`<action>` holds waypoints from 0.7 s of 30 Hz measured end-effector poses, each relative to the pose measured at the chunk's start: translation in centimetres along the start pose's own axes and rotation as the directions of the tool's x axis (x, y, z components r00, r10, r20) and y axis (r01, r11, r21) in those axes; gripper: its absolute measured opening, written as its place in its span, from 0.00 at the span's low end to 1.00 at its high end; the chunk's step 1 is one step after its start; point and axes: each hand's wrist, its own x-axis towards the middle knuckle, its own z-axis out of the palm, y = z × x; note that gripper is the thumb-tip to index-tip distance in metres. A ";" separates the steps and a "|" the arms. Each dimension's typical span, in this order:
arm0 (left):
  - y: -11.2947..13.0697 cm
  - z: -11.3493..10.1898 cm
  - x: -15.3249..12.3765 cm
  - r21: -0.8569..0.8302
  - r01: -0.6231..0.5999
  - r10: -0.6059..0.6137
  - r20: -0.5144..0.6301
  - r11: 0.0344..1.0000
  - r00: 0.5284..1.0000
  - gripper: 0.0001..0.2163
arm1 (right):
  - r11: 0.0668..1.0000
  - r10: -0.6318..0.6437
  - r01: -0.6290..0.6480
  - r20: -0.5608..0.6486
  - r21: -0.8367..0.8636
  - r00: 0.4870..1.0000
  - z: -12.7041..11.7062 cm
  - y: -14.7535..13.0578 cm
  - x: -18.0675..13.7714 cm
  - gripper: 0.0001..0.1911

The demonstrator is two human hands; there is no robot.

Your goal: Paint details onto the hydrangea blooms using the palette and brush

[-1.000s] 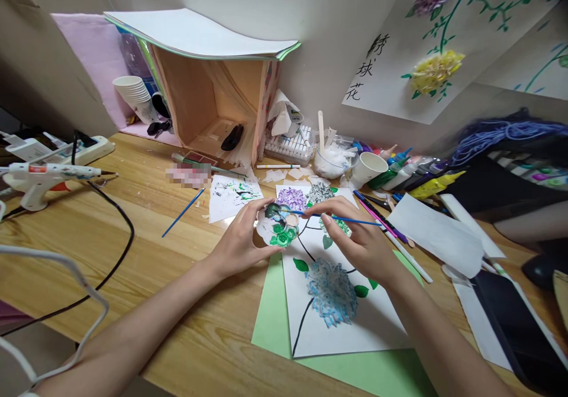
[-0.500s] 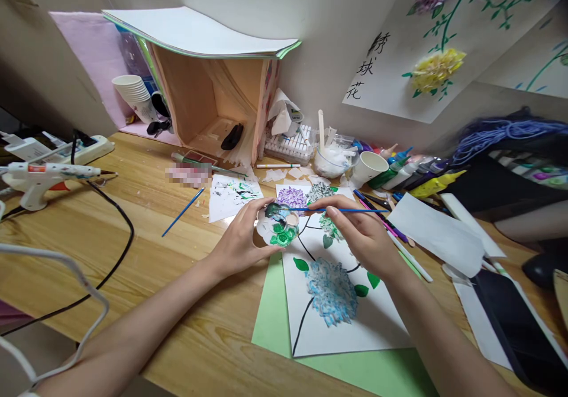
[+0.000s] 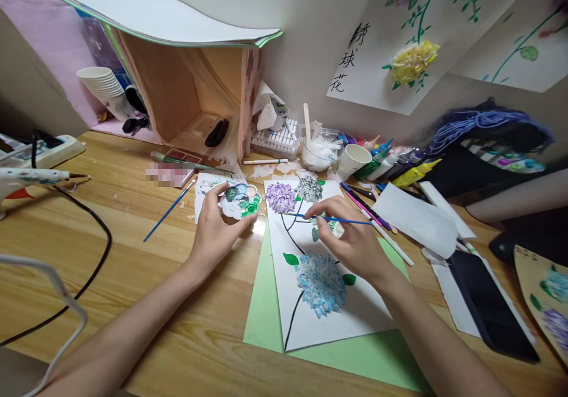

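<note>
My left hand point(image 3: 217, 225) grips a small flower-shaped paint palette point(image 3: 234, 209) by its edge, with green, dark and bluish paint in its wells. In my right hand point(image 3: 348, 237) is a thin blue paintbrush point(image 3: 344, 220), pinched between fingers and thumb. Its tip points left, over or at the stems just below the purple flower; contact I cannot tell. Under this hand lies a white sheet point(image 3: 319, 335) with dark painted stems, green leaves and raised flowers: purple point(image 3: 281, 197), grey point(image 3: 309, 189), a partly covered green one, and a large blue flower point(image 3: 321, 284).
Light green paper point(image 3: 261, 317) lies beneath the sheet. A second brush point(image 3: 168, 210) and a paint-smeared paper lie left. Behind stand a bowl of white material point(image 3: 320, 155), a paper cup point(image 3: 355, 159) and paint bottles point(image 3: 415, 173). A phone point(image 3: 490, 308) lies right; a glue gun point(image 3: 35, 176) lies far left.
The palette in my left hand has moved left, away from the brush. The brush tip has left the palette and is now over the sheet. The camera view has shifted right.
</note>
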 end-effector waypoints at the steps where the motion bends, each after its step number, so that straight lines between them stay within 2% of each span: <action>1: 0.0 0.0 0.0 0.001 0.000 0.000 0.004 1.000 1.000 0.33 | 1.000 -0.018 0.018 0.005 -0.008 1.000 0.3 0.0 0.0 0.08; 21: 0.1 0.2 -0.1 0.022 0.018 -0.018 0.012 1.000 1.000 0.33 | 0.985 -0.135 0.140 0.055 -0.097 0.989 1.8 0.6 -0.2 0.09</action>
